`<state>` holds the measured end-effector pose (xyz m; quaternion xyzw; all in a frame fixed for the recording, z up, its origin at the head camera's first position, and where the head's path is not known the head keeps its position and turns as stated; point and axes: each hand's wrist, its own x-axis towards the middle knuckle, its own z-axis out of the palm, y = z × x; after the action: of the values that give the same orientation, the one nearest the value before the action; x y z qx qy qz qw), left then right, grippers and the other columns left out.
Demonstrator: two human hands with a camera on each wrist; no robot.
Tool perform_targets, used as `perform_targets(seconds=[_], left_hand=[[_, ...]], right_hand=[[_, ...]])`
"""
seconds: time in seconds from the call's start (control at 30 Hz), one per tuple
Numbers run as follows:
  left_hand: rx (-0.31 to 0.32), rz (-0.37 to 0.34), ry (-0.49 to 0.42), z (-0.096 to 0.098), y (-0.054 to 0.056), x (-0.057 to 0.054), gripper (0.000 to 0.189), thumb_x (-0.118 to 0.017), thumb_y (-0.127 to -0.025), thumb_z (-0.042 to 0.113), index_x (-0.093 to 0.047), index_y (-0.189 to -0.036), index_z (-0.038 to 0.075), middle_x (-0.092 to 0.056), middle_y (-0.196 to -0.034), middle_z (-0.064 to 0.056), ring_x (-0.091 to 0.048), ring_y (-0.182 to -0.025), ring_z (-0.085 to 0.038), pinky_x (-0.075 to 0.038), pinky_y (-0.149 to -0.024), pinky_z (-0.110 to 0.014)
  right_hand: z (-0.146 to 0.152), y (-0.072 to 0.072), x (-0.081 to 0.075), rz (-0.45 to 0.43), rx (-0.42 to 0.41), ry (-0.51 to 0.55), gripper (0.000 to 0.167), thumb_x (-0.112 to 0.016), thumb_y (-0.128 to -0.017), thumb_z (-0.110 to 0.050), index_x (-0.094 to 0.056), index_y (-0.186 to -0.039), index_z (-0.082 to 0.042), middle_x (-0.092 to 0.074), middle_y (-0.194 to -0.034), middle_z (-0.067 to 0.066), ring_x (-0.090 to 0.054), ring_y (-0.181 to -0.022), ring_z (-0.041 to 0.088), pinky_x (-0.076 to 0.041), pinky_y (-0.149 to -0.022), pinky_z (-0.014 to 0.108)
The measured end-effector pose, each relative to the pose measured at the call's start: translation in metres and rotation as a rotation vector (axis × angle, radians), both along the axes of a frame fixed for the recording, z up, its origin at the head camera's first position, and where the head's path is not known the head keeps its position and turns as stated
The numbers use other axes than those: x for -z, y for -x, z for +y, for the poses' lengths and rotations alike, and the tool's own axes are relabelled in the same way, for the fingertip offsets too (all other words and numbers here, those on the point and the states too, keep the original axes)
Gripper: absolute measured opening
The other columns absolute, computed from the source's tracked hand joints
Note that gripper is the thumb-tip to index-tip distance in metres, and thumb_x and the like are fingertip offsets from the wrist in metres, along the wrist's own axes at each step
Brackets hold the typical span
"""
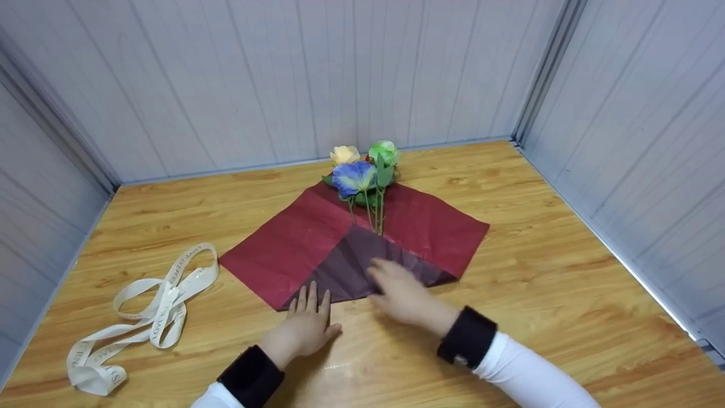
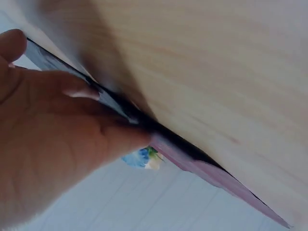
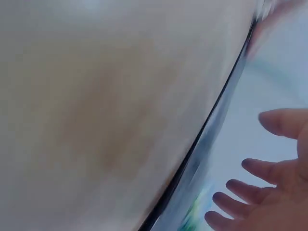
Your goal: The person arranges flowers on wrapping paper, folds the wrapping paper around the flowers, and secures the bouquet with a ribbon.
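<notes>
Dark red wrapping paper point(image 1: 283, 243) lies on the table with its near part folded up, showing a dark purple-black side point(image 1: 351, 263). On it rest artificial flowers: a blue one point(image 1: 354, 178), a green one point(image 1: 384, 153) and a cream one point(image 1: 344, 155). The fold covers their lower stems. My left hand point(image 1: 303, 328) touches the fold's near left edge with its fingers spread. Over the folded flap, slightly blurred, is my right hand point(image 1: 399, 292); in the right wrist view its fingers point(image 3: 250, 190) are extended and apart from the paper, holding nothing.
A cream ribbon with printed lettering point(image 1: 167, 300) lies loosely looped on the left of the wooden table point(image 1: 566, 283). Pale panel walls point(image 1: 317, 73) stand behind the table and at both sides.
</notes>
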<state>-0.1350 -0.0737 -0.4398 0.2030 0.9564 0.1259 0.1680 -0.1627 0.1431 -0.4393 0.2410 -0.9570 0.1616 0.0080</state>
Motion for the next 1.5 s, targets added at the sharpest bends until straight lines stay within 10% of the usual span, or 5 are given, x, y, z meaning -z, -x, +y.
perform_targets(seconds=[0.3,0.73,1.5], left_hand=[[-0.029,-0.034,0.085,0.009,-0.002,0.0,0.071,-0.048,-0.097,0.04,-0.024,-0.148,-0.002,-0.008,-0.154,-0.029,-0.005,-0.142,-0.047,-0.012,-0.112,-0.06],[-0.069,-0.075,0.166,0.012,-0.006,-0.005,0.088,-0.053,-0.086,0.061,-0.021,-0.152,0.011,-0.005,-0.157,-0.023,0.001,-0.139,-0.053,-0.014,-0.098,-0.078],[-0.046,-0.065,0.137,0.002,-0.004,-0.006,0.086,-0.054,-0.086,0.061,-0.021,-0.152,0.016,-0.005,-0.155,-0.028,-0.001,-0.137,-0.057,-0.016,-0.095,-0.079]], right_hand=[[-0.055,-0.009,0.002,-0.25,-0.176,-0.286,0.059,-0.041,-0.093,-0.023,-0.028,-0.149,-0.009,-0.017,-0.158,0.006,-0.017,-0.145,0.025,-0.017,-0.116,0.044],[-0.02,-0.009,-0.001,-0.313,-0.257,-0.442,0.067,-0.041,-0.098,-0.048,-0.021,-0.152,-0.013,-0.011,-0.16,0.002,-0.009,-0.147,0.021,-0.01,-0.118,0.043],[0.063,-0.016,-0.005,-0.397,-0.121,-0.272,0.078,-0.048,-0.097,-0.043,-0.02,-0.145,0.012,-0.01,-0.154,0.029,-0.009,-0.143,0.042,-0.016,-0.115,0.051]])
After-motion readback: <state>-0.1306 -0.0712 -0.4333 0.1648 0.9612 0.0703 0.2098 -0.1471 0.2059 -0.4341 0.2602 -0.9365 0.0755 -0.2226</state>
